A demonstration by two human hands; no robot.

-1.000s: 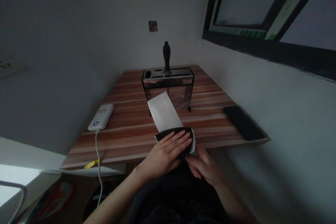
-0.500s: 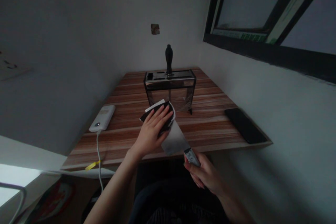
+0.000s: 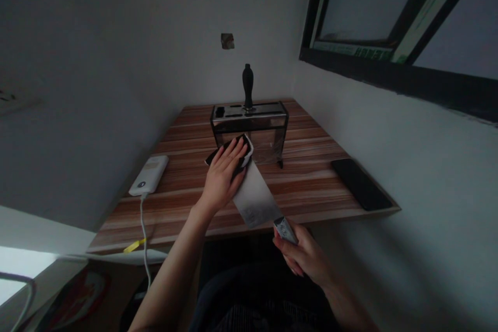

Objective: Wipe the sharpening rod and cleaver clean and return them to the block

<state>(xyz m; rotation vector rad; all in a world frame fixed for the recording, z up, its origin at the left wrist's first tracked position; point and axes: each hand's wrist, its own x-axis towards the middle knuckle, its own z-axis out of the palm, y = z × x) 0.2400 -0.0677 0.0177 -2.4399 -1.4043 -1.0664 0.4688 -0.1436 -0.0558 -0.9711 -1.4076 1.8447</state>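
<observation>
My right hand [image 3: 301, 254] is closed around the handle of a broad cleaver [image 3: 254, 194], whose flat blade points away from me over the wooden table [image 3: 311, 176]. My left hand [image 3: 223, 176] presses a dark cloth with a white edge [image 3: 241, 151] onto the far tip of the blade, fingers laid over the cloth. Just behind the cloth stands a metal knife block [image 3: 249, 127] with one black handle [image 3: 247, 83] sticking up out of it.
A white power bank [image 3: 150, 174] with a cable [image 3: 144, 238] lies at the table's left side. A black phone [image 3: 360, 182] rests near the right edge by the wall. A dark-framed window [image 3: 389, 36] is set high on the right wall.
My left hand has slid the cloth from the blade's handle end up to its far tip. The right hand has stayed near the table's front edge with the handle.
</observation>
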